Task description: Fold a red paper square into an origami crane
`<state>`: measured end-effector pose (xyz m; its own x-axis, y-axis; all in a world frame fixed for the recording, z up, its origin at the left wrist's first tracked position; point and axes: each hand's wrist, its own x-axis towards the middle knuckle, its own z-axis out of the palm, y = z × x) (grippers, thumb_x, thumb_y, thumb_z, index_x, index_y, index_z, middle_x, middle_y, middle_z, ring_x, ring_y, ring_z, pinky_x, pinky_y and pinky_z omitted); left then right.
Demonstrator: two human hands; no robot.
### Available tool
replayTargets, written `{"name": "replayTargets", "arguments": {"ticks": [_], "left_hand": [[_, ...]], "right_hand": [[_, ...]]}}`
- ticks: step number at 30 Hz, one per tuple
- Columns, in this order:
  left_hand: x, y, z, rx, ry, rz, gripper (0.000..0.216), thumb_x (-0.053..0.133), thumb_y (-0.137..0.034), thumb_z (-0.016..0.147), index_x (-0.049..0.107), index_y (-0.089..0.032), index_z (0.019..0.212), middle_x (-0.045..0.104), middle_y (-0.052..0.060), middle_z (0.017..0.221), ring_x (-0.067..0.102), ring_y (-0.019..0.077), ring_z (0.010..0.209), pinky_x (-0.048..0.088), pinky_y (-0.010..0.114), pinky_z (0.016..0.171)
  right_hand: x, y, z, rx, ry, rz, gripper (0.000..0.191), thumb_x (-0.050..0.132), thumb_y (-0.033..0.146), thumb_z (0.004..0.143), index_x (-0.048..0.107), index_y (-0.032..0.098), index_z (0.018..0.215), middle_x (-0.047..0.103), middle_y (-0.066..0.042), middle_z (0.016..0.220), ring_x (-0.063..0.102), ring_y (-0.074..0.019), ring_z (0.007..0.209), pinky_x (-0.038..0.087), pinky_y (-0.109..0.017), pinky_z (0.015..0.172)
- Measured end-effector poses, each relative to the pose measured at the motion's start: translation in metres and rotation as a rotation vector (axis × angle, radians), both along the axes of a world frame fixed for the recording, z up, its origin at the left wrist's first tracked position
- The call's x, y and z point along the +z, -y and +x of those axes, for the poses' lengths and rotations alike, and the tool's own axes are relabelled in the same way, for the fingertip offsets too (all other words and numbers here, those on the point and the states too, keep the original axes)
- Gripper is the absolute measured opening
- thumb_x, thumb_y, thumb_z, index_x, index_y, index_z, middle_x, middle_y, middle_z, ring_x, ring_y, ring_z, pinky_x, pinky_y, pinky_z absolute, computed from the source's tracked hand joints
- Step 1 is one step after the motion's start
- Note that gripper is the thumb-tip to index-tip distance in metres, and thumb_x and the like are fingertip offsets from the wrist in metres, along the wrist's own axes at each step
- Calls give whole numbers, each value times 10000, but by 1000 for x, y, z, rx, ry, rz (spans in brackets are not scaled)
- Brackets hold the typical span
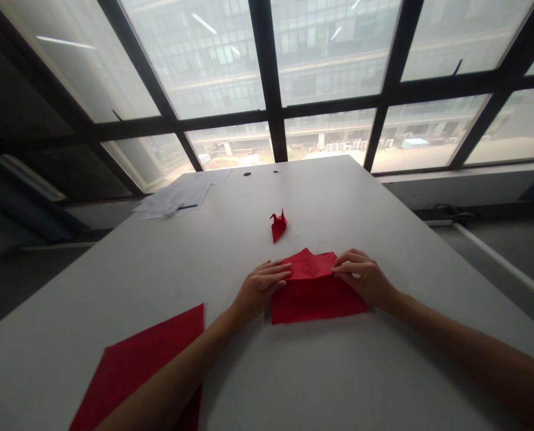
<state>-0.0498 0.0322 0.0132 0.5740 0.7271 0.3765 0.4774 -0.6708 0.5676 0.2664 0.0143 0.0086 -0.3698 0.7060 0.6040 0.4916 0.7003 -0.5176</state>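
A sheet of red origami paper [314, 302] lies in front of me with its upper part folded or lifted, a crease running across it. At its left edge my left hand [261, 286] has its fingers over the fold and the thumb close beneath, holding the paper. My right hand [361, 276] pinches the fold's right end between thumb and fingertips. Just beyond the sheet stands a small folded red paper crane [279, 227]. Under and beside my left forearm lies another larger red sheet [154, 350], partly hidden by the arm.
All this rests on a white table [231, 371]. Several white papers [181, 194] with a dark pen [187, 207] lie at the far left. Two small dark holes, one of them a round hole [247, 174], are near the far edge. Tall dark-framed windows [273, 90] stand behind.
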Motion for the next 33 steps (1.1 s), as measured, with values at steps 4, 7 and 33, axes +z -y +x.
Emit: {"name": "replayTargets", "arguments": {"ticks": [4, 7, 33], "left_hand": [[1, 2, 1, 9, 45, -9, 284, 575, -329, 951, 679, -298, 1214, 669, 45, 1260, 590, 242, 1236, 435, 489, 1096], [3, 2, 2, 29, 79, 6, 269, 580, -327, 948, 700, -291, 1186, 687, 47, 1234, 619, 227, 1185, 495, 433, 1043], [9, 10, 4, -5, 85, 178, 151, 617, -275, 929, 756, -272, 989, 763, 43, 995, 685, 200, 961, 490, 379, 905]], "right_hand": [[2, 0, -2, 11, -61, -22, 163, 622, 186, 910, 756, 278, 907, 718, -47, 881, 615, -209, 848, 502, -396, 795], [1, 0, -2, -6, -83, -26, 152, 625, 194, 910, 754, 272, 896, 714, -48, 872, 612, -209, 843, 506, -391, 786], [8, 1, -1, 76, 41, -16, 144, 584, 224, 936, 720, 249, 893, 717, -65, 1007, 632, -220, 965, 483, -417, 895]]}}
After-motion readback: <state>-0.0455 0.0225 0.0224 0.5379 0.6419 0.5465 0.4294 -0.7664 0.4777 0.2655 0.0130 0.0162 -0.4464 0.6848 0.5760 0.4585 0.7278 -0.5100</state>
